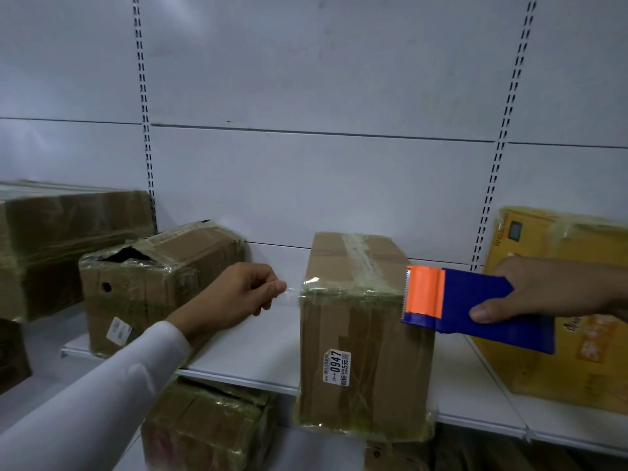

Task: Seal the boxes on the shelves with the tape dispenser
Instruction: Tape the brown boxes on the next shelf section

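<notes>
A brown cardboard box (360,338) with a white 0947 label stands at the front of the white shelf (251,348), wrapped in clear tape. My left hand (238,294) pinches the free end of a clear tape strip (292,295) that runs to the box's upper left edge. My right hand (557,290) grips a blue tape dispenser (475,302) with an orange front and a toothed blade, held at the box's upper right edge.
A torn taped box (153,280) sits left on the shelf, a bigger one (61,232) behind it. A yellow box (574,334) stands at the right. More boxes (207,426) lie on the lower shelf. White slotted back panel behind.
</notes>
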A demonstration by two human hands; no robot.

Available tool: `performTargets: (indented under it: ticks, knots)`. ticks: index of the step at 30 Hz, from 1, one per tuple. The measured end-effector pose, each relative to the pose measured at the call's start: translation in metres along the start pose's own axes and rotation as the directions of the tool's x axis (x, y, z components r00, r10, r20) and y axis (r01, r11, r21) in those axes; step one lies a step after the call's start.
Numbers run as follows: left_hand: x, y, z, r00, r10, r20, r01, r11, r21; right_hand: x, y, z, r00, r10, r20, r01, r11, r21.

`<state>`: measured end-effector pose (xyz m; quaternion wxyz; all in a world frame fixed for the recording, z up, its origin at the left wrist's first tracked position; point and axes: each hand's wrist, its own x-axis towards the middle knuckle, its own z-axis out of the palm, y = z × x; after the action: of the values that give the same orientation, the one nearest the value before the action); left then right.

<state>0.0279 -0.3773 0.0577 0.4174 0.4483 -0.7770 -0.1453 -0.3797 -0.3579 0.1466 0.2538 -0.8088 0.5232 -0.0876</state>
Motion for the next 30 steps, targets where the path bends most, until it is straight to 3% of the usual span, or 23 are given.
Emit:
performTargets:
  ticks: [11, 15, 18, 21, 23, 26, 30]
  knots:
    - [0.011, -0.010, 0.024, 0.989, -0.141, 0.041, 0.145, 0.983, -0.111, 0.020, 0.007, 0.006, 1.000, -0.019, 0.024, 0.017, 0.998, 0.056]
    - [0.013, -0.009, 0.029, 0.966, -0.253, -0.047, 0.247, 0.963, -0.105, 0.025, 0.013, 0.007, 0.999, -0.048, 0.025, 0.045, 0.993, 0.106]
    - [0.017, -0.004, 0.029, 0.984, -0.120, -0.129, 0.115, 0.992, -0.040, 0.028, 0.014, 0.009, 0.997, -0.079, 0.019, 0.076, 0.990, 0.118]
    - [0.023, 0.015, 0.029, 0.954, 0.155, -0.255, -0.123, 0.983, 0.139, 0.031, 0.016, 0.010, 0.997, -0.078, 0.015, 0.076, 0.990, 0.118]
    - [0.030, 0.031, 0.036, 0.939, 0.332, -0.092, -0.298, 0.917, 0.267, 0.031, 0.017, 0.011, 0.996, -0.085, 0.017, 0.082, 0.990, 0.115]
    - [0.039, 0.041, 0.055, 0.904, 0.370, 0.215, -0.427, 0.782, 0.454, 0.030, 0.018, 0.011, 0.996, -0.080, 0.025, 0.077, 0.992, 0.103]
    - [0.037, 0.035, 0.065, 0.879, 0.461, 0.120, -0.455, 0.738, 0.498, 0.030, 0.020, 0.012, 0.995, -0.097, 0.033, 0.093, 0.991, 0.100]
